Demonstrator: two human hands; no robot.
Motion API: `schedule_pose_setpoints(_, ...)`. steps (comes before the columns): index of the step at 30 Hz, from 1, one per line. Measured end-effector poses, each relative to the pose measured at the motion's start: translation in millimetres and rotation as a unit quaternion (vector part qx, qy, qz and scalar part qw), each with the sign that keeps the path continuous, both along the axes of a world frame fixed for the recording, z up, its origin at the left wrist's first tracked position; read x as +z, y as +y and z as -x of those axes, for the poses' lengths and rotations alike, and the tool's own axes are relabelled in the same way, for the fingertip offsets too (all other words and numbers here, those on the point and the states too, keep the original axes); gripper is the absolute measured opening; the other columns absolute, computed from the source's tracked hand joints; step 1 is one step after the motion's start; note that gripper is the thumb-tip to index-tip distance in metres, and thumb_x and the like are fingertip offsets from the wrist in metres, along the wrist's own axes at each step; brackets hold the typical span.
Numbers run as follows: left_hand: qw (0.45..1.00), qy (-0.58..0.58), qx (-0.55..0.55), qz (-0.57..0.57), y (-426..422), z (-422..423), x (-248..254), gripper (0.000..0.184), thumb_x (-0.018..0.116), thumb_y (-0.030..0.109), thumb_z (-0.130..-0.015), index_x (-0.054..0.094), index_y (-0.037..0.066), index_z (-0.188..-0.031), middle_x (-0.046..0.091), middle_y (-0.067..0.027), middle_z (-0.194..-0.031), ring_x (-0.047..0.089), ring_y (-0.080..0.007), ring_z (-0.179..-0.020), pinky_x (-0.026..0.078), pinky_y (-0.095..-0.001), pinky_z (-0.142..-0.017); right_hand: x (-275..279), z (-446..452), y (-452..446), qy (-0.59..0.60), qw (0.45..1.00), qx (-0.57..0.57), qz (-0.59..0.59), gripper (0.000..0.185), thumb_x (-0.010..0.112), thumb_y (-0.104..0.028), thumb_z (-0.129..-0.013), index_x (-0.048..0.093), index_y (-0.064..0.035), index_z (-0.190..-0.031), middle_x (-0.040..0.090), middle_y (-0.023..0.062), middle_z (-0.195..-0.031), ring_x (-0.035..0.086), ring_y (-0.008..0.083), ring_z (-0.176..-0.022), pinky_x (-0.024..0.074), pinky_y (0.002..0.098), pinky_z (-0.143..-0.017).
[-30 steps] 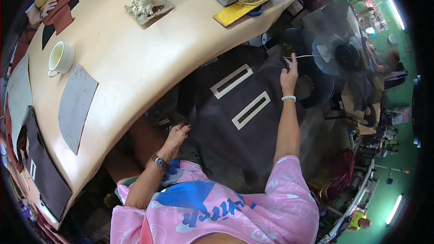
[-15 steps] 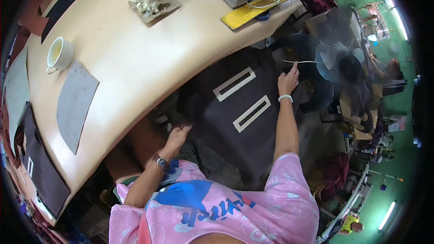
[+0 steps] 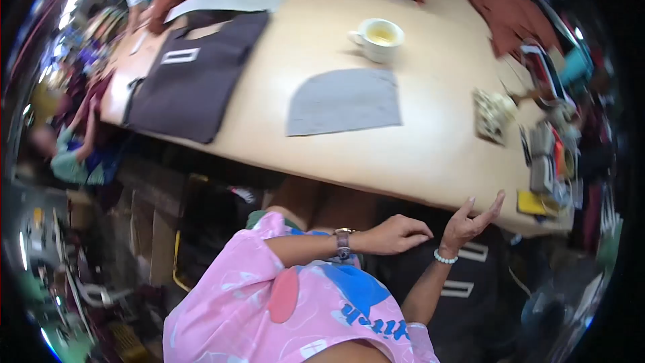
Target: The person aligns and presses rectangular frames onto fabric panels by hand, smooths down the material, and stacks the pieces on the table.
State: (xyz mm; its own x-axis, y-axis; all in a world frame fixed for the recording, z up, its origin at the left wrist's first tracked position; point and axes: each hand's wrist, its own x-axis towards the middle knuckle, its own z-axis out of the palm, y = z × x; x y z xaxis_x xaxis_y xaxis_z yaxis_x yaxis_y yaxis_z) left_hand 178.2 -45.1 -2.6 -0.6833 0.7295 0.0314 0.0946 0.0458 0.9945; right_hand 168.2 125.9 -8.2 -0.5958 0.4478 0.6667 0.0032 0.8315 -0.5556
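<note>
Below the table edge hangs a dark cloth panel [image 3: 478, 271] with two white rectangular frames on it. My right hand [image 3: 468, 225], wearing a beaded bracelet, is raised palm up above the panel near the table edge. Its fingers are spread, with nothing in them. Over the panel's left side, my left hand [image 3: 400, 234], with a wristwatch, hangs with loosely bent fingers and no visible object. A pale cord [image 3: 520, 281] shows right of the panel, apart from both hands.
On the table [image 3: 248, 141] lie a grey curved template [image 3: 346, 102], a cup [image 3: 380, 39] of yellowish liquid, a dark cloth piece [image 3: 195, 87] and a rough lump [image 3: 492, 115]. Tools and a yellow block [image 3: 535, 203] crowd the right end. Another person [image 3: 77, 151] is at the left.
My view has swung left towards the table. My right hand has come away from the pale cord and opened palm up. My left hand is now close beside it.
</note>
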Motion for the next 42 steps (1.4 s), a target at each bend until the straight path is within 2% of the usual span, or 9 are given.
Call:
schedule_pose_setpoints(5, 0.975, 0.142, 0.172, 0.004, -66, 33, 43, 0.016, 0.057, 0.008, -0.084, 0.062, 0.000, -0.096, 0.063, -0.0147, -0.091, 0.062, -0.0278, -0.085, 0.048, -0.0342, -0.076, 10, 34, -85, -0.028, 0.975, 0.204, 0.089, 0.062, 0.056, -0.008, -0.080, 0.031, -0.0008, -0.136, 0.032, 0.0199, -0.139, 0.029, 0.0361, -0.129, 0.0217, 0.0463, -0.106)
schedule_pose_setpoints(11, 0.709, 0.449, 0.508, 0.195, -216, 118, 46, 0.016, 0.057, 0.005, -0.082, 0.063, 0.000, -0.096, 0.064, -0.0158, -0.095, 0.061, -0.0312, -0.087, 0.049, -0.0356, -0.078, 10, 48, -129, -0.087, 0.983, 0.151, -0.060, 0.059, 0.059, -0.018, -0.079, 0.038, -0.0045, -0.133, 0.036, 0.0156, -0.136, 0.030, 0.0366, -0.128, 0.0231, 0.0535, -0.103)
schedule_pose_setpoints(17, 0.564, 0.384, 0.576, 0.450, -336, 168, 41, 0.022, 0.058, 0.017, -0.083, 0.059, 0.000, -0.097, 0.060, -0.0146, -0.100, 0.057, -0.0314, -0.094, 0.047, -0.0392, -0.079, 6, 47, -129, -0.118, 0.981, 0.120, -0.093, 0.051, 0.057, -0.017, -0.080, 0.044, -0.0045, -0.128, 0.042, 0.0148, -0.132, 0.033, 0.0370, -0.126, 0.0242, 0.0526, -0.102)
schedule_pose_setpoints(20, 0.576, 0.314, 0.519, 0.548, -346, 166, 14, 0.033, 0.058, 0.022, -0.083, 0.058, 0.001, -0.108, 0.058, -0.0152, -0.109, 0.056, -0.0305, -0.100, 0.046, -0.0384, -0.084, 4, 49, -129, -0.129, 0.979, 0.116, -0.106, 0.047, 0.057, -0.016, -0.080, 0.048, -0.0035, -0.124, 0.045, 0.0149, -0.129, 0.035, 0.0372, -0.125, 0.0255, 0.0515, -0.102)
schedule_pose_setpoints(24, 0.599, 0.302, 0.544, 0.504, -354, 170, 14, 0.024, 0.059, 0.022, -0.083, 0.065, 0.004, -0.097, 0.064, -0.0144, -0.091, 0.062, -0.0314, -0.083, 0.049, -0.0382, -0.077, 8, 49, -130, -0.131, 0.977, 0.122, -0.111, 0.045, 0.058, -0.015, -0.078, 0.050, -0.0023, -0.120, 0.047, 0.0156, -0.125, 0.038, 0.0370, -0.122, 0.0281, 0.0492, -0.101)
schedule_pose_setpoints(27, 0.634, 0.306, 0.589, 0.396, -372, 173, 21, 0.021, 0.065, 0.022, -0.078, 0.067, 0.002, -0.083, 0.064, -0.0142, -0.075, 0.063, -0.0293, -0.067, 0.050, -0.0371, -0.066, 8, 50, -131, -0.137, 0.977, 0.114, -0.120, 0.046, 0.058, -0.015, -0.077, 0.050, -0.0018, -0.120, 0.048, 0.0158, -0.124, 0.040, 0.0367, -0.120, 0.0295, 0.0474, -0.101)
schedule_pose_setpoints(34, 0.791, 0.045, 0.601, 0.107, -419, 179, 42, 0.022, 0.067, 0.019, -0.078, 0.065, -0.002, -0.086, 0.059, -0.0021, -0.064, 0.052, -0.0070, -0.061, 0.042, -0.0234, -0.058, 11, 51, -137, -0.123, 0.983, 0.109, -0.079, 0.047, 0.060, -0.010, -0.076, 0.049, 0.0001, -0.121, 0.051, 0.0166, -0.121, 0.041, 0.0359, -0.118, 0.0304, 0.0463, -0.100)
schedule_pose_setpoints(39, 0.753, 0.303, 0.539, 0.226, -361, 142, 70, 0.018, 0.062, 0.014, -0.082, 0.061, -0.004, -0.085, 0.066, -0.0118, -0.086, 0.062, -0.0162, -0.075, 0.047, -0.0271, -0.068, 31, 57, -182, -0.096, 0.960, 0.244, 0.096, 0.043, 0.059, -0.006, -0.080, 0.049, 0.0032, -0.121, 0.053, 0.0202, -0.117, 0.055, 0.0250, -0.095, 0.0433, 0.0356, -0.086)
schedule_pose_setpoints(42, 0.787, 0.286, 0.505, 0.209, -318, 124, 64, 0.016, 0.061, 0.011, -0.081, 0.061, -0.004, -0.086, 0.064, -0.0189, -0.099, 0.063, -0.0304, -0.089, 0.048, -0.0330, -0.076, 49, 80, -229, -0.235, 0.847, 0.388, 0.276, 0.048, 0.060, -0.014, -0.083, 0.044, 0.0033, -0.125, 0.055, 0.0155, -0.107, 0.054, 0.0135, -0.071, 0.0458, 0.0247, -0.063)
